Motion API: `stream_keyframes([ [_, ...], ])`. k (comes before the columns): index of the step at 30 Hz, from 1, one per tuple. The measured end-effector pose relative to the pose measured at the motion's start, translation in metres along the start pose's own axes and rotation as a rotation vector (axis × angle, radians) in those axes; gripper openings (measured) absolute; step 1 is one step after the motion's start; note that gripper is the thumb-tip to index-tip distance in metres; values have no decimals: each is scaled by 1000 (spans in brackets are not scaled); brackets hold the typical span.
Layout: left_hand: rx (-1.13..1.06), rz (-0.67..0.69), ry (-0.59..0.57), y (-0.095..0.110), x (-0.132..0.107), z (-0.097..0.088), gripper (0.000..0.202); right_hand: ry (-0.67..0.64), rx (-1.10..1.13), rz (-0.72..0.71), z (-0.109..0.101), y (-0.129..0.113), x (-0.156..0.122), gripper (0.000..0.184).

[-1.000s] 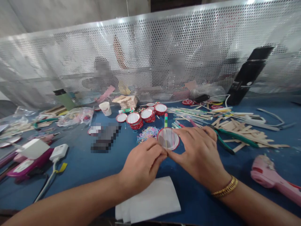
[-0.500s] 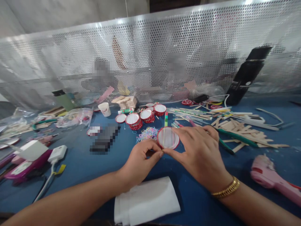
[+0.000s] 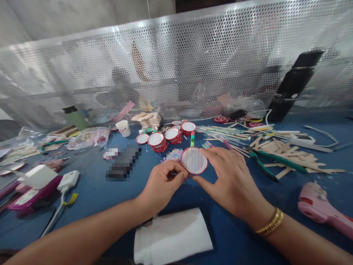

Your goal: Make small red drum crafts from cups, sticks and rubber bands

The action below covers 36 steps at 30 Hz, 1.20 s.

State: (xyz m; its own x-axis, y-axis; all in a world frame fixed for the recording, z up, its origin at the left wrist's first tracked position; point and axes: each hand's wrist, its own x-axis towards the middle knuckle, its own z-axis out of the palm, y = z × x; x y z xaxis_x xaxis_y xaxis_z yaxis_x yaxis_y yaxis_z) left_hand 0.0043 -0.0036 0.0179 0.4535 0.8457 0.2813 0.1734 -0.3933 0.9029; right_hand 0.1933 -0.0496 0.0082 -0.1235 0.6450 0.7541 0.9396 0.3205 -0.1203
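Observation:
Out in front of me is a small toy drum (image 3: 194, 161), with a white round face and a thin red rim. A green-and-white striped stick (image 3: 192, 139) juts from its far edge. My left hand (image 3: 167, 184) pinches the near-left rim between thumb and fingers. Around the right side curves my right hand (image 3: 230, 180), its index fingertip at the upper right rim and its thumb apart, just below the drum. Similar red drums (image 3: 157, 141) stand grouped behind, and a heap of pastel rubber bands (image 3: 172, 155) lies partly hidden behind the left hand and drum.
A folded white cloth (image 3: 173, 237) lies near me. To the right are wooden sticks (image 3: 289, 156), green-handled pliers (image 3: 264, 167) and a pink glue gun (image 3: 314, 202). On the left sits a white charger (image 3: 68, 179). A perforated metal screen (image 3: 165, 73) rises behind, beside a black bottle (image 3: 295, 86).
The drum and its stick have shifted slightly left and away from me, the face now tilted differently. My right thumb has come away from the drum's near rim.

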Motion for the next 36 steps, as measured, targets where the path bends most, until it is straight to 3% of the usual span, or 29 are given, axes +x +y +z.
stream_keyframes([
  [8,42,-20,7,3,0,-1,14,-15,251,80,8,6,1,62],
  [18,139,155,-67,8,-3,-1,15,14,255,164,6,10,6,52],
  [26,214,99,-104,0,1,-4,13,-159,419,202,-1,8,9,51],
  [30,225,98,-93,0,3,-5,14,-165,458,149,-2,5,8,53],
  [36,13,-28,-132,-3,4,-3,15,-164,429,103,2,4,5,55],
])
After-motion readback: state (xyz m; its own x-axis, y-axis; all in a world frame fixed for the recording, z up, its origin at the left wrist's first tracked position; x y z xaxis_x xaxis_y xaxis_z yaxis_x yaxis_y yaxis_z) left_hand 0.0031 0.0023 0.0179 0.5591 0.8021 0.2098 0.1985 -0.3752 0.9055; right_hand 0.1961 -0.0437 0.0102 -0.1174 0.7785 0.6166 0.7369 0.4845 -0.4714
